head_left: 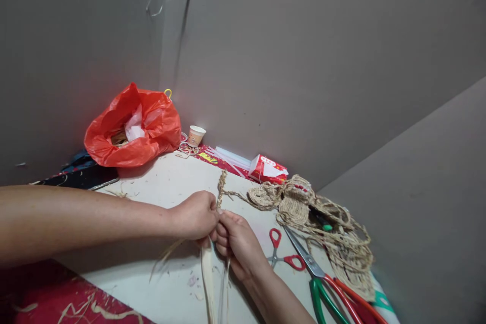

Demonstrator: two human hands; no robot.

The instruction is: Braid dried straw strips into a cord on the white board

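A braided straw cord [221, 185] runs away from me over the white tabletop, its near end pinched between my hands. My left hand [195, 216] is closed on it, knuckles up. Against it, my right hand [240, 240] pinches the same spot with thumb and fingers. Pale flat strands [207, 281] hang below both hands towards the table's near side, and thin fibres stick out under my left wrist. My fingers hide the exact point where the strands meet. A thin side strand leads from the braid to woven straw pieces [298, 201] on the right.
Right of my right hand lie small red-handled scissors [284, 253] and large shears [309, 260] with red and green handles. Along the wall stand a red plastic bag [159, 126], a paper cup [196, 136] and a red tissue pack [266, 169]. A dark phone [81, 178] lies beyond my left forearm.
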